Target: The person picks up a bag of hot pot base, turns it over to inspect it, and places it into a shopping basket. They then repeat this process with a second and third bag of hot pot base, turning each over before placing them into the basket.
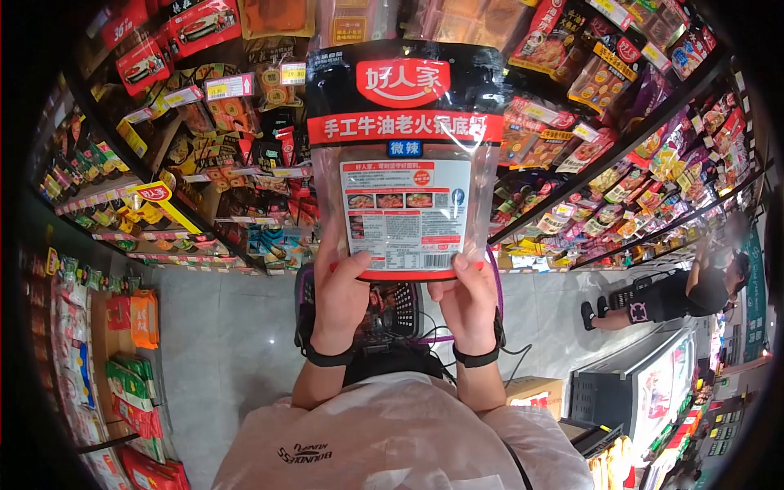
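Red and black with clear sides, the bag [404,175] is held up in front of the shelf [91,197]. The left hand [336,296] pinches its bottom left corner; the right hand [472,300] pinches the bottom right. A basket [406,309] seems to sit below, partly hidden.

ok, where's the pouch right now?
Upper centre of the head view: the pouch is held near its lower corners by the left hand and right hand, just above the basket in frame.
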`<state>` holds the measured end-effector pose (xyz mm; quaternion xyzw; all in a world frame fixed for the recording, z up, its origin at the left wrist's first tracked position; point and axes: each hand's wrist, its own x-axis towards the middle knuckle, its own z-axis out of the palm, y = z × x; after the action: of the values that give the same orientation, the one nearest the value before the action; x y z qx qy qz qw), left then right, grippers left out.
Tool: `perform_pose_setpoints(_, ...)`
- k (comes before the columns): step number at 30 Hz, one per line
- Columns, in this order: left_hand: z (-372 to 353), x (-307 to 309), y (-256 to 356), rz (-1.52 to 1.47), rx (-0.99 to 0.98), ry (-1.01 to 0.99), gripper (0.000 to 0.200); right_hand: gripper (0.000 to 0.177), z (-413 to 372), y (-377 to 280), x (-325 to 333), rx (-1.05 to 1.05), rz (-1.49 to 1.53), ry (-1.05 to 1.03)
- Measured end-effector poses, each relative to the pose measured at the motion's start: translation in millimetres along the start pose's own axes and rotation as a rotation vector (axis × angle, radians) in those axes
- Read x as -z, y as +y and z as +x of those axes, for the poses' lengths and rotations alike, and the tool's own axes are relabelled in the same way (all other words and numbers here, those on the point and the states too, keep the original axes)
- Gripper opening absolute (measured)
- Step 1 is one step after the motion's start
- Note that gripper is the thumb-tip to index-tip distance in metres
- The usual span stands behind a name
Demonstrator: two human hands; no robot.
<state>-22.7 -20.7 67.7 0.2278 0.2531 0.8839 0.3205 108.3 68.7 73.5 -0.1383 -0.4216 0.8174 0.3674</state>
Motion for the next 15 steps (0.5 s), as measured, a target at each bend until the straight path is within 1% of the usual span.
perform_pose_setpoints(3, -2, 9, -2, 0.063, 0.025, -0.023, 0.076, 0.026, -3, 0, 3, -0.025, 0.032, -0.022)
perform_pose_setpoints(6, -4, 16, -4, 0.064, 0.019, -0.023, 0.074, 0.028, -4, -2, -7, 0.017, 0.017, -0.008)
perform_pose_setpoints(9, -5, 16, -3, 0.062, 0.015, -0.017, 0.071, 0.037, -3, 7, 5, 0.109, -0.063, -0.039)
perform_pose_setpoints(12, -8, 16, -3, 0.06, 0.023, 0.018, 0.073, 0.037, -4, 4, 6, 0.089, -0.142, -0.061)
perform_pose_setpoints(15, -11, 21, -5, 0.065, 0.019, 0.012, 0.073, 0.033, 0, -3, 5, 0.114, -0.216, -0.047)
